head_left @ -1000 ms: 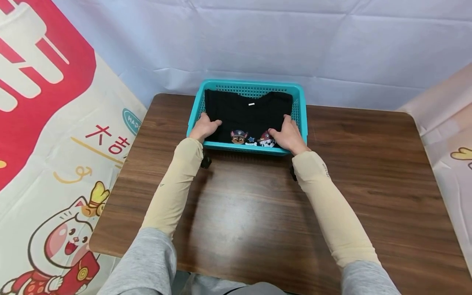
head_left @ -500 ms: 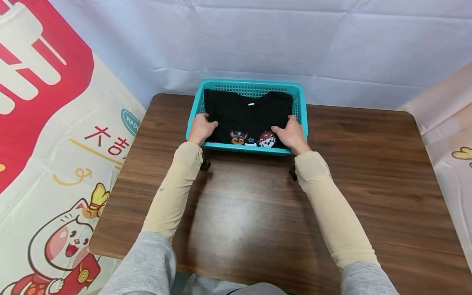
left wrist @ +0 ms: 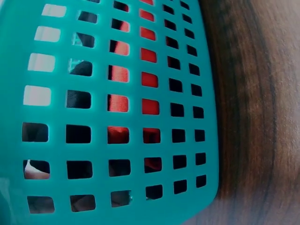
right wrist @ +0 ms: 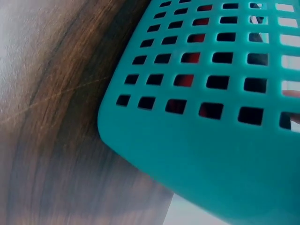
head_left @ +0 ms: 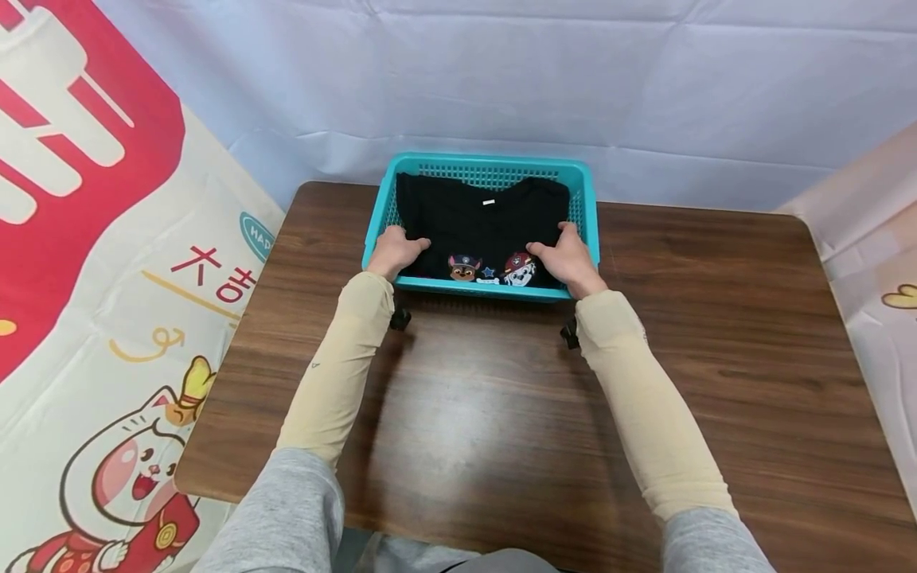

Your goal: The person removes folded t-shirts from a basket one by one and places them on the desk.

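A folded black T-shirt (head_left: 476, 227) with printed cartoon dog faces lies in the turquoise plastic basket (head_left: 494, 163) at the table's back edge. My left hand (head_left: 394, 251) holds the shirt's left front side, its thumb on top and its fingertips hidden down by the basket wall. At the right front side my right hand (head_left: 569, 259) grips likewise, thumb over the cloth beside a dog print; its fingertips are also out of sight. Through the holes of the basket, red cloth (left wrist: 150, 79) shows beneath dark fabric in the left wrist view. Both wrist views show mainly basket wall.
The brown wooden table (head_left: 716, 334) extends in front of the basket and to both sides. Right behind it hangs a white cloth backdrop (head_left: 501, 79). A printed cartoon banner (head_left: 143, 318) stands along the left side.
My right hand has shifted slightly right, uncovering more of the dog print. My left hand has moved only slightly. The basket and shirt stay in place.
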`<state>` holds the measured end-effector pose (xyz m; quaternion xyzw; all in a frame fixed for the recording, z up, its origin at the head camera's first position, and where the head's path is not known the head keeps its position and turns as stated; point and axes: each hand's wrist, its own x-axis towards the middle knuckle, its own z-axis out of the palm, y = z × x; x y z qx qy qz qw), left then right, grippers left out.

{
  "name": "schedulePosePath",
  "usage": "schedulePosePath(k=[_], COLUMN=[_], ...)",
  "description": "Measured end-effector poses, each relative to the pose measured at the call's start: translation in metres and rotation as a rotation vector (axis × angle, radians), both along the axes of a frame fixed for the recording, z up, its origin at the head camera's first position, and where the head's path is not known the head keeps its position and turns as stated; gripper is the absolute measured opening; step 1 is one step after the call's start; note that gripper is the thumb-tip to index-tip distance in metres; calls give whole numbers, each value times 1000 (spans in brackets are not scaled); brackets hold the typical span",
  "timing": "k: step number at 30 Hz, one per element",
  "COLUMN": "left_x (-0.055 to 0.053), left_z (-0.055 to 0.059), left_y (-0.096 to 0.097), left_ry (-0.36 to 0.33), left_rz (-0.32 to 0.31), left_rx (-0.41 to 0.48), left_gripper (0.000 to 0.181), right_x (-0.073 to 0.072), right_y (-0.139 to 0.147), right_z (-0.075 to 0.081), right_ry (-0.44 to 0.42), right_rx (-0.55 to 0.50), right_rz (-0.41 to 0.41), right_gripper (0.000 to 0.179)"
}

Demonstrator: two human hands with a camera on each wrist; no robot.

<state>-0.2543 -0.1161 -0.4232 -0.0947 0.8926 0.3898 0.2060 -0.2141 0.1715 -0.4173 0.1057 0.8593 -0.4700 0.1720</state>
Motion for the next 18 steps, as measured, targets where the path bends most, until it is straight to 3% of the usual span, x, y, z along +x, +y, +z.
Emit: schedulePosePath(k=[4, 10, 15, 18], left_x=[0, -2, -5, -8], left_z=[0, 1, 1, 0], left_y=[-1, -3, -5, -4], left_ry=[-42, -75, -120, -144], left_rz=[-14, 19, 83, 148], left_rx=[54, 205, 315, 438], left_gripper=[71, 71, 72, 65], right_x=[0, 1, 1, 0], right_y=[-1, 1, 5, 8], right_z=[-1, -1, -2, -2], right_ry=[-2, 21, 35, 15], right_rx=[-13, -61, -162, -246], right_rz=[0, -17, -50, -81], right_gripper=[79, 76, 76, 77])
